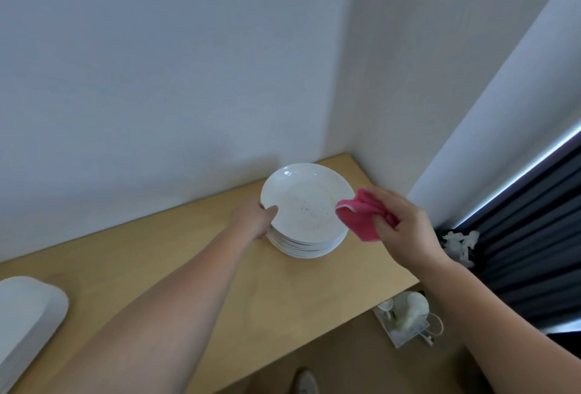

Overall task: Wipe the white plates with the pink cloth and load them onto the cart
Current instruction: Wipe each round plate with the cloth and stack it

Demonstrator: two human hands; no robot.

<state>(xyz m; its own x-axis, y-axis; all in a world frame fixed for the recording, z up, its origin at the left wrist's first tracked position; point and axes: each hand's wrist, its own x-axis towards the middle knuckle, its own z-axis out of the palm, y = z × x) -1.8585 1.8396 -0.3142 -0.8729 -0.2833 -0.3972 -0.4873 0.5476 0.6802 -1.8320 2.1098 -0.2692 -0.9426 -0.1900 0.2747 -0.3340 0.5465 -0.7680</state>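
Several white plates [306, 245] sit stacked on the wooden table [220, 283], close to the corner where two walls meet. The top plate [301, 201] lies open side up, speckled with small marks. It is round, so it has no long axis, and whether it is lifted off the stack cannot be told. The left hand [254, 217] grips its left rim, thumb curled over the edge. The right hand [405, 227] clenches a bunched pink cloth [358, 219], whose free end points left and touches the plate's right rim.

A wooden table [195, 271] fills a white-walled corner beside dark curtains [531, 236].
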